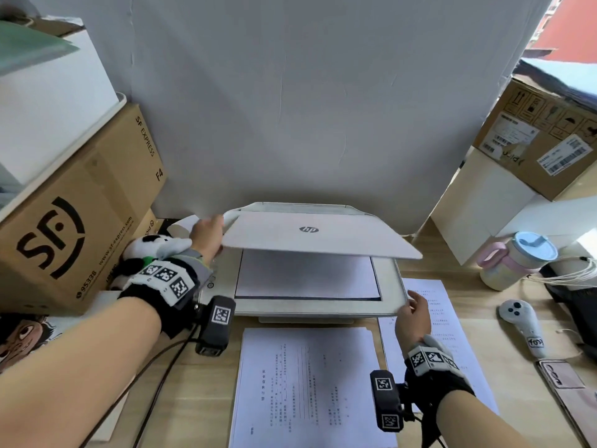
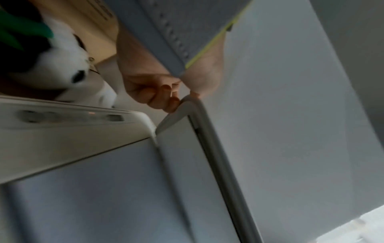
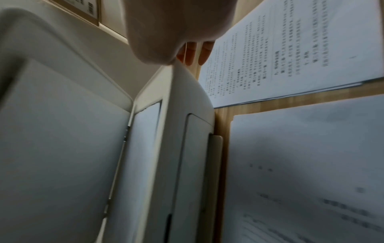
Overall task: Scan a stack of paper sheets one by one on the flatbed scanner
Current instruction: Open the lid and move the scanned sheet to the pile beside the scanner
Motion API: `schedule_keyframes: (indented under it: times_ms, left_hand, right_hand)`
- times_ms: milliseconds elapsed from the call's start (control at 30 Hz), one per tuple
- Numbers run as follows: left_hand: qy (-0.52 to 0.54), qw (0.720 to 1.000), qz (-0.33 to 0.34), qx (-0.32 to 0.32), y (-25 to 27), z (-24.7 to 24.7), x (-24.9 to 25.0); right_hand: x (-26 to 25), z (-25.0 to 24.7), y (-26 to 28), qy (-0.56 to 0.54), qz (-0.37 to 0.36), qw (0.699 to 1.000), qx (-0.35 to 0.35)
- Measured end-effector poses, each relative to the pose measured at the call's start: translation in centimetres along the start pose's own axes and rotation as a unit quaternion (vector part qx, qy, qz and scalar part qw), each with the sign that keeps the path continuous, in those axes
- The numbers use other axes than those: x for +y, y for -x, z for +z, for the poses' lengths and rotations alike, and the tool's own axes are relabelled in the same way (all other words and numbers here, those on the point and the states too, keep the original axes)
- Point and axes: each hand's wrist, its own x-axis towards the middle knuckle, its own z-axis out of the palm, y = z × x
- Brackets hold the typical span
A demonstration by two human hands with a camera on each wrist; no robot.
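Observation:
A white flatbed scanner (image 1: 389,291) stands at the desk's middle with its lid (image 1: 310,236) raised part way. My left hand (image 1: 208,232) grips the lid's left front corner (image 2: 188,102), fingers curled under the edge. A white sheet (image 1: 307,274) lies face down on the glass. My right hand (image 1: 416,310) rests with straight fingers against the scanner's front right corner (image 3: 187,77). A stack of printed sheets (image 1: 307,389) lies in front of the scanner. Another printed pile (image 1: 452,324) lies to the right, partly under my right hand.
An SF cardboard box (image 1: 74,218) and a panda plush (image 1: 151,250) crowd the left. Boxes (image 1: 536,140) stand at the right, with a pink-handled cup (image 1: 513,260) and a white controller (image 1: 525,324) on the desk. A white wall (image 1: 290,108) rises behind the scanner.

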Motion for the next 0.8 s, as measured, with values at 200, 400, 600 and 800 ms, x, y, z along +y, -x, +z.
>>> schedule_keyframes:
  times_ms: [200,400,600,800]
  left_hand:
    - [0.198,0.977,0.047,0.064,-1.6,0.1,6.8]
    - [0.197,0.974,0.094,0.053,-3.7,2.3,11.0]
    - [0.134,0.986,0.083,0.054,-6.4,3.6,12.0]
    - [0.116,0.990,0.074,0.018,-7.0,3.5,10.9]
  right_hand:
    - [-3.8,1.1,-1.5,-0.004,-0.097,0.995,0.018]
    - [-6.6,3.1,-2.5,0.129,-0.121,0.980,-0.092]
    - [-8.5,4.3,-3.1,0.338,-0.077,0.928,-0.138]
    - [-8.8,4.7,-1.8,0.401,-0.101,0.901,-0.133]
